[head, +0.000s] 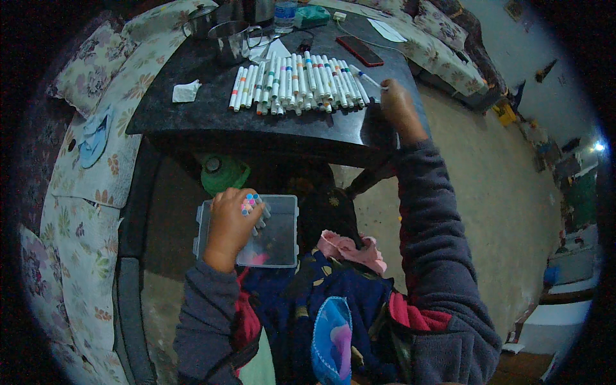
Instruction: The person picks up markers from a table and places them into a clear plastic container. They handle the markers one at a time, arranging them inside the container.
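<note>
My left hand point(232, 222) grips a bundle of several marker pens point(251, 204), their coloured ends pointing up. That hand is over a clear plastic box point(279, 236) at my lap. At the table's right side, my right hand point(397, 103) holds the end of one white marker point(367, 77) with a blue band. Beside it, a pile of white markers point(298, 82) with coloured bands lies in a stacked row on the dark table point(192, 118). My fingers hide part of the held pens.
Behind the markers are a steel mug point(229, 43), a water bottle point(285, 17), white papers point(272, 49) and a red-edged phone point(360, 50). A crumpled tissue point(186, 91) lies at left. Under the table sits a green plastic jug point(221, 174). Floral-covered sofas point(91, 192) flank the table.
</note>
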Action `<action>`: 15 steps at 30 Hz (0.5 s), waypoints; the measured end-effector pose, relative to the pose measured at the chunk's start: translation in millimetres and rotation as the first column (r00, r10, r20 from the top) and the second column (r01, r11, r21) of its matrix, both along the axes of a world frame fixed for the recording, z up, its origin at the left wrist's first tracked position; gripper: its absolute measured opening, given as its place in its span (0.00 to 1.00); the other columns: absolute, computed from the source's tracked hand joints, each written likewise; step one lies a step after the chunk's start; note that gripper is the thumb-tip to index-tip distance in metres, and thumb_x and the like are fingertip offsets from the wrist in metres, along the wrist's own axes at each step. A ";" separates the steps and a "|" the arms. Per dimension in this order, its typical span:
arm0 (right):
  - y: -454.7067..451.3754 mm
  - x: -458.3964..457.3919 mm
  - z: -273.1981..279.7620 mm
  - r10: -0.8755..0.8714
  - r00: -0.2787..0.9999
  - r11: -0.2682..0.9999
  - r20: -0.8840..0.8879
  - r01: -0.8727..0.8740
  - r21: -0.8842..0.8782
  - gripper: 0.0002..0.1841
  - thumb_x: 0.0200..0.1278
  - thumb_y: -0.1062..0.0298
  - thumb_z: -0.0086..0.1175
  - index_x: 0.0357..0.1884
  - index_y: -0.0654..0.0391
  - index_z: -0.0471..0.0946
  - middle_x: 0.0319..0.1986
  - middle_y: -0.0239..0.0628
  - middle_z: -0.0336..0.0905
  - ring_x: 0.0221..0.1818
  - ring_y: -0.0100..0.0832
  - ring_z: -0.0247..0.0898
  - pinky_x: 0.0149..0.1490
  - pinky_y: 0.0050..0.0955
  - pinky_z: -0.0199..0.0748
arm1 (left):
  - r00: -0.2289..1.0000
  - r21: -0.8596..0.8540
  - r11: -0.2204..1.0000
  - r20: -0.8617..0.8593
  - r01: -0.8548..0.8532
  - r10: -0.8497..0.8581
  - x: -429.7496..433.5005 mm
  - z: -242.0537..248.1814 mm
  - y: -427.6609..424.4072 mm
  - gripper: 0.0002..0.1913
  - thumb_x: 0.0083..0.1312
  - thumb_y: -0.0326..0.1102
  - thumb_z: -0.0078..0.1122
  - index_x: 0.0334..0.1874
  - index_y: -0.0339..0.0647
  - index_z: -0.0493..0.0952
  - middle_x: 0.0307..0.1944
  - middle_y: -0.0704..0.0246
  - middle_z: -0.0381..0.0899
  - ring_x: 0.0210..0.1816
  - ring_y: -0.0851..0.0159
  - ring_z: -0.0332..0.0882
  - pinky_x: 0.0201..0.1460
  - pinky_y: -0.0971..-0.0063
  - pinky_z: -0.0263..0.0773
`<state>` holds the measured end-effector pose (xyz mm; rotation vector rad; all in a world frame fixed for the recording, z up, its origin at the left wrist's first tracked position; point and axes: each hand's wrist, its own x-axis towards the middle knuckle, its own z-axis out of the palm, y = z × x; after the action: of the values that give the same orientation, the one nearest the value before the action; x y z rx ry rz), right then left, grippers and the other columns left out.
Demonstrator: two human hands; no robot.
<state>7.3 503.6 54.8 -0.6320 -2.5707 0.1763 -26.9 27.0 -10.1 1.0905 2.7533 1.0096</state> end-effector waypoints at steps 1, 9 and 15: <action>1.8 8.5 2.6 0.009 0.998 0.999 -0.057 -0.011 -0.036 0.16 0.71 0.72 0.52 0.58 0.60 0.80 0.44 0.57 0.84 0.45 0.51 0.84 0.51 0.42 0.81 | 1.000 0.019 1.000 -0.010 -0.001 0.001 0.6 1.0 -0.3 0.16 0.62 0.44 0.71 0.49 0.45 0.86 0.46 0.60 0.82 0.53 0.48 0.76 0.60 0.54 0.70; -110.3 89.9 13.2 -0.016 0.825 0.305 -0.565 -0.534 -0.789 0.17 0.79 0.65 0.52 0.60 0.66 0.76 0.41 0.37 0.81 0.41 0.28 0.80 0.50 0.28 0.79 | 0.999 -0.032 0.999 -0.032 0.001 -0.002 0.3 3.0 -0.6 0.18 0.65 0.45 0.69 0.51 0.43 0.85 0.49 0.58 0.82 0.54 0.47 0.77 0.60 0.55 0.71; -230.2 112.2 -37.0 0.080 0.854 -0.555 -0.515 -0.391 -0.734 0.18 0.77 0.62 0.57 0.60 0.62 0.73 0.42 0.36 0.79 0.40 0.28 0.78 0.49 0.24 0.78 | 0.998 -0.008 0.999 -0.049 0.041 -0.041 2.8 3.9 -2.4 0.17 0.65 0.45 0.68 0.51 0.42 0.85 0.46 0.58 0.81 0.52 0.47 0.76 0.60 0.55 0.69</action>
<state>119.5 273.4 17.8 -0.2093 -1.3206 2.8720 -24.1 24.5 -6.2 1.1816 2.7579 0.9802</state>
